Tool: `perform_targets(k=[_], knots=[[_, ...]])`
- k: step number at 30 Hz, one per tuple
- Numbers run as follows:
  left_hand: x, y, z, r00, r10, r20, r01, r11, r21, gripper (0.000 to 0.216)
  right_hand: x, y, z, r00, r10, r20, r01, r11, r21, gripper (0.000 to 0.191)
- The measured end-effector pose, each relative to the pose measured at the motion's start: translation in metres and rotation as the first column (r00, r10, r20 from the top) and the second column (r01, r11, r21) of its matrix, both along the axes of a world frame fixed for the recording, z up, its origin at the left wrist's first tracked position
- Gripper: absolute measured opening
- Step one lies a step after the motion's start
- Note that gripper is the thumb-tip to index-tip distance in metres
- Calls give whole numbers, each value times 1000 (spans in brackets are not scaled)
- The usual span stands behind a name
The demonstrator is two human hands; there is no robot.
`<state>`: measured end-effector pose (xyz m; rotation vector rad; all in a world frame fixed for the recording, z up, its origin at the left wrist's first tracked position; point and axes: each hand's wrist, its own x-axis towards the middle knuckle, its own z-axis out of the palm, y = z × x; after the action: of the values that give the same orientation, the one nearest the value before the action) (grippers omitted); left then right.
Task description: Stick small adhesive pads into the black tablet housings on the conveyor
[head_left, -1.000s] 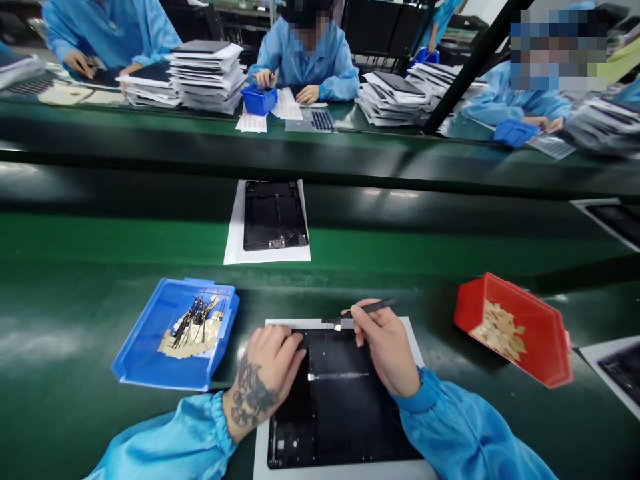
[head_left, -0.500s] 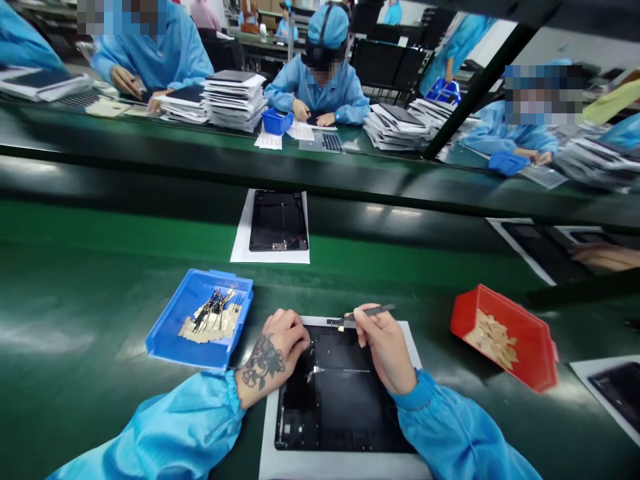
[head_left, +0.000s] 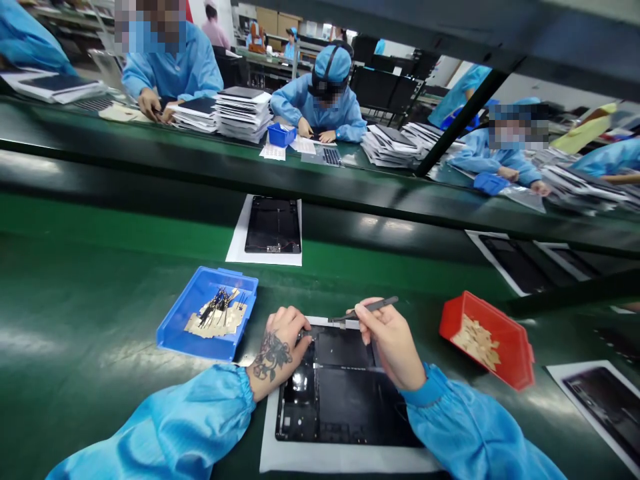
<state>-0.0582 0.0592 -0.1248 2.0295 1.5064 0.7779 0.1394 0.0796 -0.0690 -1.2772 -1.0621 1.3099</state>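
In front of me a black tablet housing [head_left: 357, 400] lies on a white sheet [head_left: 340, 460], its inner side facing up. My left hand [head_left: 285, 343] is curled over its far left corner, thumb on the edge. Dark tweezers [head_left: 383, 304] are pinched in my right hand [head_left: 387, 337]. Their tips touch down at the housing's far edge, beside a small light-coloured piece [head_left: 343, 325]. Whether the tips grip that piece I cannot tell. My right hand and sleeve cover part of the housing's right side.
Left of the housing stands a blue bin [head_left: 175, 320] with thin black cables and tan pieces. A red bin [head_left: 517, 353] with tan pieces is on the right. Another housing [head_left: 274, 227] lies on the green belt; more lie at right. Co-workers sit behind stacks [head_left: 243, 117] across the line.
The view has shifted slightly, so the bins and housings sit a little differently in the frame. Both hands stay at the housing's far edge, and the tweezers remain in my right hand.
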Motion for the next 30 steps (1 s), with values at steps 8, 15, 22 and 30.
perform_targets(k=[8,15,22,30], knots=[[0,3,4,999,19,-40,-20,999,-36,14,-26,10,-29,999,1,-47,-2,1000,-20,30],[-4,1,2,999,31,13,-31,1000,-3,21,-20,11,-45,998,-36,-42,34,998,-56,33],[-5,-7,-7,995,-98,-8,96,945,311,24,-20,9,-46,999,-12,-50,8,997,-82,30],[-10,-10,-7,972,-165,-165,227,835,501,15,-25,4,-50,999,28,19,-27,997,-70,29]])
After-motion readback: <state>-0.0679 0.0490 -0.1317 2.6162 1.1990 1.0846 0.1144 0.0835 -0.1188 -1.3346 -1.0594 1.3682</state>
